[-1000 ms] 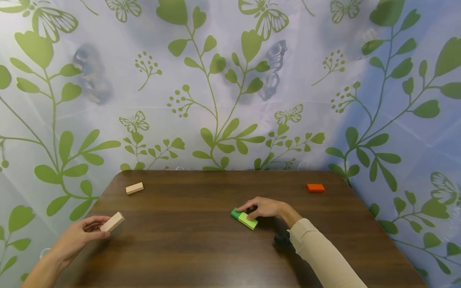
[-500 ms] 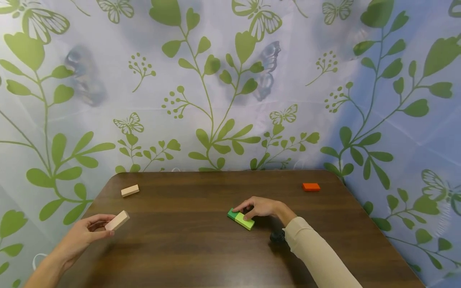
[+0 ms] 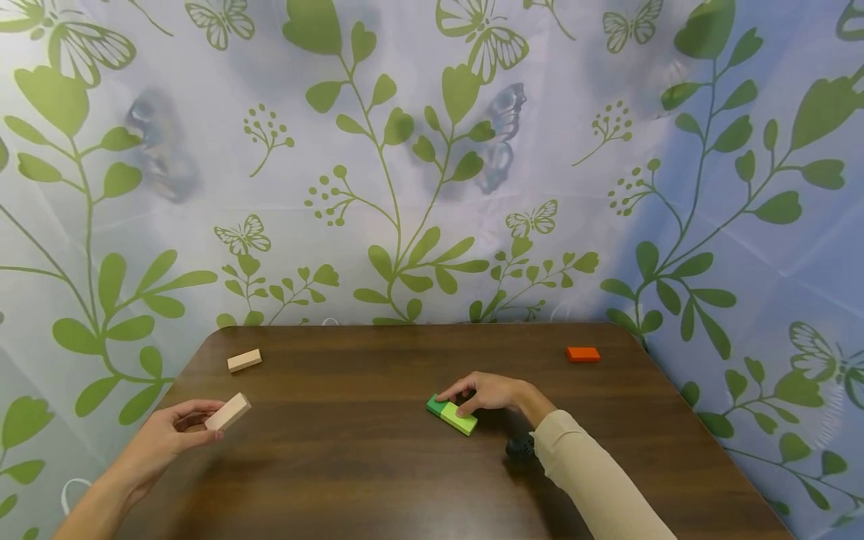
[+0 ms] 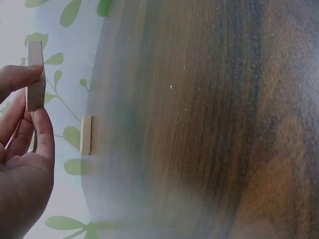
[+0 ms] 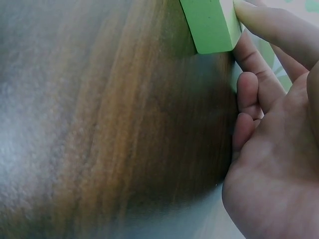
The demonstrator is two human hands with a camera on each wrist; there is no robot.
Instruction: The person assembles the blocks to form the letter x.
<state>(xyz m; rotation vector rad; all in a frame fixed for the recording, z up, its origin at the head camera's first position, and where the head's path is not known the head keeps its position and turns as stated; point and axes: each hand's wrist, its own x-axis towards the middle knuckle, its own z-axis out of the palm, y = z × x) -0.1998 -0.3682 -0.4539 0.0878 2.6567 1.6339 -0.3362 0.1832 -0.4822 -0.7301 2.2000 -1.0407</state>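
Note:
My left hand pinches a pale wooden block between thumb and fingers, raised over the left side of the table. In the left wrist view that block stands on end, with the thumb across it. Right of the table's middle, a dark green block and a light green block lie end to end in a slanting line. My right hand holds them from above, index fingertip at the dark green one, thumb on the light green one. The right wrist view shows the light green block's end.
A second pale wooden block lies near the table's back left corner. An orange-red block sits at the back right. Beneath the right wrist shows a small black object. Behind the brown table hangs a leaf-and-butterfly curtain.
My left hand has carried its wooden block a little to the right. The right hand and both green blocks have stayed together in place. The head view has shifted slightly.

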